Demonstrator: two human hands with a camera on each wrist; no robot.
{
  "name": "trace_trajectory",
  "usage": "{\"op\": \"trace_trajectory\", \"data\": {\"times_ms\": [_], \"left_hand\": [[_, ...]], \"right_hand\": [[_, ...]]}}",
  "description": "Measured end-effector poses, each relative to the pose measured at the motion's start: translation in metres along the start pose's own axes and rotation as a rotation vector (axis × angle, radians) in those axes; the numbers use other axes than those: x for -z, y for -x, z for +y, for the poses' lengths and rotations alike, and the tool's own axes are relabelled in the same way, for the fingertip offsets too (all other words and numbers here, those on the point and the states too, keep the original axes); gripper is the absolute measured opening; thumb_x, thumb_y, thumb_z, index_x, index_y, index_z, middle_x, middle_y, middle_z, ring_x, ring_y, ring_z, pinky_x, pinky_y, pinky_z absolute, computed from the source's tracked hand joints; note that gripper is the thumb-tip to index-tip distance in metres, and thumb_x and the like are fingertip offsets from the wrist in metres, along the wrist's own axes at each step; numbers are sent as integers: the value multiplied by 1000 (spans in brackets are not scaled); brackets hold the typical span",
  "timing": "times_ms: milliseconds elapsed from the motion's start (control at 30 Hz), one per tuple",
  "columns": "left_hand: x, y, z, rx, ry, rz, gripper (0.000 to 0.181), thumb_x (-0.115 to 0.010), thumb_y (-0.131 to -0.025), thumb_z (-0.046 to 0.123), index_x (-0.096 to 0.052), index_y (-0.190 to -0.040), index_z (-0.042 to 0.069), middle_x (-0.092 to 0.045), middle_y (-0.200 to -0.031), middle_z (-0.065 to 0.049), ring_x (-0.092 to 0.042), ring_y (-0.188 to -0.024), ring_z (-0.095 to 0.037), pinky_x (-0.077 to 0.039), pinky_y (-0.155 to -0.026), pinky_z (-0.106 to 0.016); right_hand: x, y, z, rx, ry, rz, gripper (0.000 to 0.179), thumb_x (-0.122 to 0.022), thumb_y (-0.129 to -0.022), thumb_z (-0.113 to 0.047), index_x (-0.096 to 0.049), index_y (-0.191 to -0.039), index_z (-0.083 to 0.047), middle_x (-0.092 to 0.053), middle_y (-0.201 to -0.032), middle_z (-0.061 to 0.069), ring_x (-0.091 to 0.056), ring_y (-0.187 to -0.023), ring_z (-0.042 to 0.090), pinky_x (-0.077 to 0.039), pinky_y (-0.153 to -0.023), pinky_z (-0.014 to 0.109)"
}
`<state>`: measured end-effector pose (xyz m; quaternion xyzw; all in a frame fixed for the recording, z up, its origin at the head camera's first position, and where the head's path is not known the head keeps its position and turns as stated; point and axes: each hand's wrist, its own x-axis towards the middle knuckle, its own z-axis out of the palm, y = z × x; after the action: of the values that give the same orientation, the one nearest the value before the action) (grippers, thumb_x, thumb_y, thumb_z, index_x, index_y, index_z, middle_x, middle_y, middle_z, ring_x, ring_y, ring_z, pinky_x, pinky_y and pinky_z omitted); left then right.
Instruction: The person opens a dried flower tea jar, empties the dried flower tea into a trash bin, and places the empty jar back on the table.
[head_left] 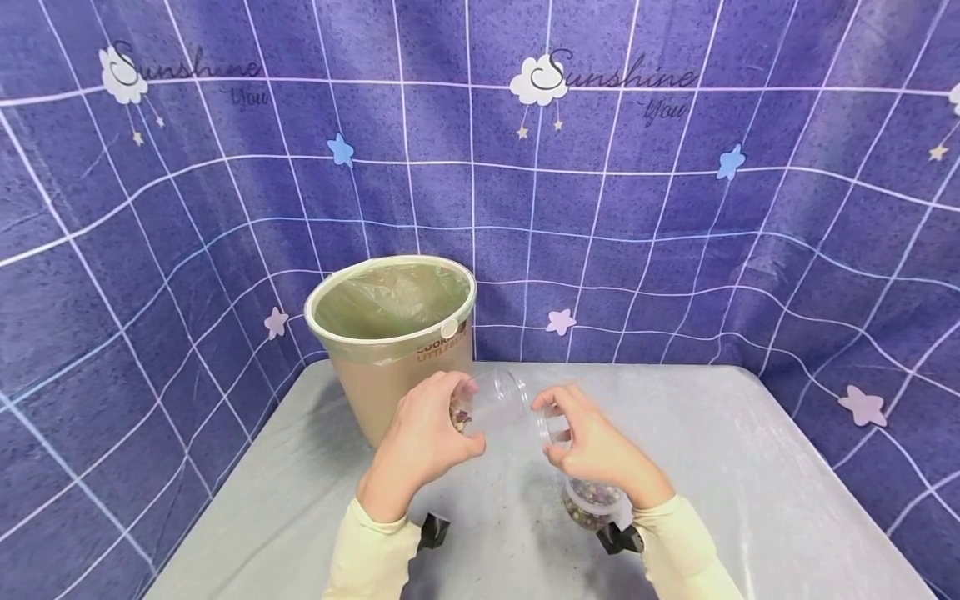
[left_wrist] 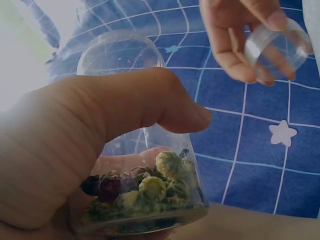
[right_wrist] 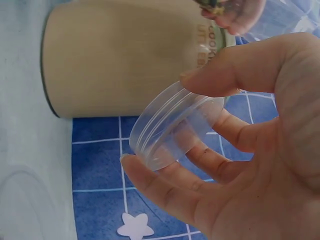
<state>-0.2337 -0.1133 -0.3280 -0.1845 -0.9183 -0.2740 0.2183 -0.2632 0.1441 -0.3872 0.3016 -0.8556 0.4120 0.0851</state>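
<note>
My left hand [head_left: 427, 429] grips a clear plastic jar [head_left: 491, 404], tilted with its open mouth towards the right hand. Dried flowers [left_wrist: 145, 190], yellowish buds and a dark red one among them, lie at the jar's bottom in the left wrist view. A clear screw lid [right_wrist: 172, 127] is held between the thumb and fingers of my right hand [head_left: 592, 437], a short gap from the jar's mouth. Beneath the right wrist, a second clear jar [head_left: 588, 504] with dried flowers stands on the table, partly hidden by the hand and forearm.
A beige bin [head_left: 375, 375] with a pale rim and a plastic liner stands at the back left of the grey table [head_left: 675, 400]. Small crumbs dot the tabletop between the hands. A blue gridded curtain [head_left: 600, 250] hangs behind and along both sides.
</note>
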Motion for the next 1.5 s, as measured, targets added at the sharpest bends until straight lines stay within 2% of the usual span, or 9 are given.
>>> {"op": "trace_trajectory", "data": {"times_ms": [233,533,867,1367,1500], "left_hand": [[10,0,-4,27,32,30,48,-87,-59,21,-69,-104,17,-70,-99,3,-62,-84,-15,-49,-77,-37],[17,2,-11,27,21,62,51,-88,-61,23,-69,-107,13,-70,-102,1,-65,-92,-19,-52,-81,-39],[23,3,-14,15,32,96,50,-88,-61,25,-68,-106,15,-69,-101,1,-65,-92,-19,-53,-82,-39],[27,3,-16,25,60,102,50,-88,-63,25,-69,-107,14,-69,-102,1,-65,-93,-18,-53,-83,-38],[27,4,-17,27,62,104,49,-88,-63,26,-69,-107,14,-69,-102,1,-65,-93,-18,-53,-83,-38]], "right_hand": [[-10,0,-2,-42,93,-47,56,-74,-76,-2,-57,-128,-17,-55,-127,8,-61,-120,29,-58,-85,41],[-33,-4,-7,-36,241,-92,56,-75,-76,-7,-60,-129,-16,-59,-122,6,-60,-112,25,-51,-100,47],[-63,-4,-7,-15,383,-171,52,-75,-74,-8,-63,-125,-10,-63,-113,8,-63,-103,30,-52,-93,47],[-86,3,-7,-127,493,-320,52,-83,-77,-9,-66,-126,-8,-65,-114,11,-62,-101,37,-54,-88,46],[-89,4,-3,-142,512,-331,52,-83,-78,-11,-67,-127,-9,-65,-115,12,-63,-102,37,-55,-89,47]]}}
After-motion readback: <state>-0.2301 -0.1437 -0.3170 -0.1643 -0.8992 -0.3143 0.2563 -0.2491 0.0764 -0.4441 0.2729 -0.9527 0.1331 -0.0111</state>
